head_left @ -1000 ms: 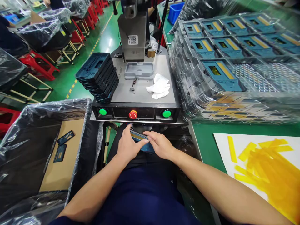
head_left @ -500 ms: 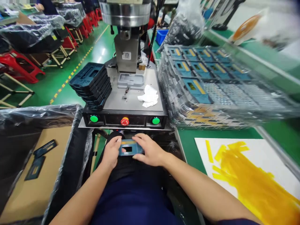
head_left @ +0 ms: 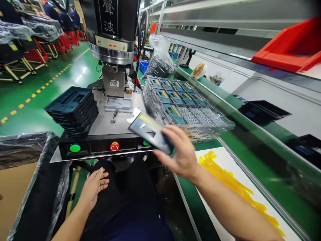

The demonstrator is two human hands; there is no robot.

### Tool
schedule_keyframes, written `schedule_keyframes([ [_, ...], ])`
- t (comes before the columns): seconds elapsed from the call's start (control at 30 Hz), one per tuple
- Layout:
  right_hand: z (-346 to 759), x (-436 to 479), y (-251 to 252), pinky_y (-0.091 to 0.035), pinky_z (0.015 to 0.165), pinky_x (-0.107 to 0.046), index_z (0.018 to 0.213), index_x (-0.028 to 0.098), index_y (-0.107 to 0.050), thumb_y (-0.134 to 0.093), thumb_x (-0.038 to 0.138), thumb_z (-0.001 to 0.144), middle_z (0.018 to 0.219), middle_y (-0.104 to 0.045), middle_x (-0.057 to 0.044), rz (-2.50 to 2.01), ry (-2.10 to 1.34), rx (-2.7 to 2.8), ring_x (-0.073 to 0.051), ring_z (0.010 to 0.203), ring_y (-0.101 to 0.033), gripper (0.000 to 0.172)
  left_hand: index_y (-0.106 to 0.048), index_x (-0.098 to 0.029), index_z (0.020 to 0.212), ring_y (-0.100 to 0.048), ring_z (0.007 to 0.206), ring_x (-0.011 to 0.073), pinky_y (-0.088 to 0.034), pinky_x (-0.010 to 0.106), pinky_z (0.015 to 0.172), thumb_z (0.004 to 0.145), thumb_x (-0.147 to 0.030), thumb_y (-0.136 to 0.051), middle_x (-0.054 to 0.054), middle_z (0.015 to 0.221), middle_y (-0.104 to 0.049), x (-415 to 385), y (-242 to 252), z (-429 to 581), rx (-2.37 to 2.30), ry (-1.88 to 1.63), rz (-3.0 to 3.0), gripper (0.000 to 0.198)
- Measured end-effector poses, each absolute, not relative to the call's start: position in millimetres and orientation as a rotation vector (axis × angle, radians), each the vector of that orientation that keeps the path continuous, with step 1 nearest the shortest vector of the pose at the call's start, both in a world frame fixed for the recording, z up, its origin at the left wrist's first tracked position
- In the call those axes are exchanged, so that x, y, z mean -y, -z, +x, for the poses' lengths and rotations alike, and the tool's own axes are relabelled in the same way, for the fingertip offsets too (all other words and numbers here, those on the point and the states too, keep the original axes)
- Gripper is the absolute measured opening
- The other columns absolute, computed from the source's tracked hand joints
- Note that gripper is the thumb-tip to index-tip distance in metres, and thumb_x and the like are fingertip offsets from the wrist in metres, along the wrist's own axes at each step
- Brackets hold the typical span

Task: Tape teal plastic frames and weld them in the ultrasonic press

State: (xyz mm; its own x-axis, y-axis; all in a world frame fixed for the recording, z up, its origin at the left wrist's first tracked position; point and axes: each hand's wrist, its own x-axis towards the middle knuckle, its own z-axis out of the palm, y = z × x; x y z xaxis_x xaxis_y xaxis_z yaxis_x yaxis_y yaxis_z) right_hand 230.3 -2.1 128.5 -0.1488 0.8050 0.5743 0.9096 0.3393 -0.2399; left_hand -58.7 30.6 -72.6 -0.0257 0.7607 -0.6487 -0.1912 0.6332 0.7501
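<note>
My right hand [head_left: 182, 152] grips a flat dark blue plastic part with a yellow strip [head_left: 150, 132], lifted in front of the press machine [head_left: 112, 43]. The part is tilted and blurred by motion. My left hand [head_left: 94, 187] rests on my lap with its fingers spread and nothing in it. A grey fixture [head_left: 118, 103] sits on the machine's metal plate below the press head. A stack of dark blue parts [head_left: 72, 108] stands on the plate's left side.
Clear trays holding blue parts [head_left: 180, 107] are stacked right of the machine. Yellow strips [head_left: 225, 180] lie on a white sheet. Green buttons [head_left: 74, 148] and a red stop button [head_left: 114, 146] line the machine front. A plastic-lined box [head_left: 30, 180] stands at my left.
Both hands held the part on my lap; now the right hand alone has raised it up and right, the left hand has let go, and my view has tilted upward.
</note>
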Motion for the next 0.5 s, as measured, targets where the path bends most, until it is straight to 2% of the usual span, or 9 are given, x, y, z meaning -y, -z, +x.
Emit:
schedule_keyframes([
  [0.1,272,-12,-152,-0.040,0.101,-0.046,0.122,0.019,-0.054,-0.062,0.046,0.077,0.123,-0.055,-0.013,-1.712,0.495,1.697,-0.029,0.116,-0.050,0.053,-0.057,-0.015,0.094,-0.063,0.056,0.0115,-0.050,0.023,0.051,0.073,-0.029,-0.068,0.004,0.081,-0.067,-26,105,-63,-1.457,-0.740,0.555,0.028],
  [0.2,312,-28,-158,-0.043,0.095,-0.045,0.115,0.016,-0.059,-0.063,0.050,0.074,0.113,-0.060,-0.014,-1.965,0.599,1.500,-0.029,0.107,-0.055,0.053,-0.055,-0.016,0.095,-0.063,0.053,0.0132,-0.048,0.024,0.047,0.069,-0.029,-0.068,0.002,0.075,-0.066,-21,129,-64,-1.497,-0.772,0.636,0.033],
  [0.4,348,-42,-156,-0.044,0.089,-0.044,0.114,0.014,-0.062,-0.059,0.059,0.072,0.110,-0.061,-0.016,-2.352,0.554,1.262,-0.031,0.104,-0.056,0.062,-0.055,-0.015,0.098,-0.064,0.054,0.0165,-0.050,0.029,0.049,0.062,-0.044,-0.069,0.004,0.076,-0.068,-20,138,-64,-1.477,-0.764,0.803,0.049],
  [0.5,348,-46,-156,-0.044,0.087,-0.044,0.116,0.014,-0.061,-0.055,0.062,0.073,0.110,-0.061,-0.017,-2.462,0.489,1.228,-0.032,0.104,-0.056,0.065,-0.054,-0.015,0.099,-0.064,0.055,0.0171,-0.051,0.030,0.050,0.063,-0.046,-0.067,0.005,0.078,-0.068,-20,140,-66,-1.487,-0.759,0.823,0.049],
])
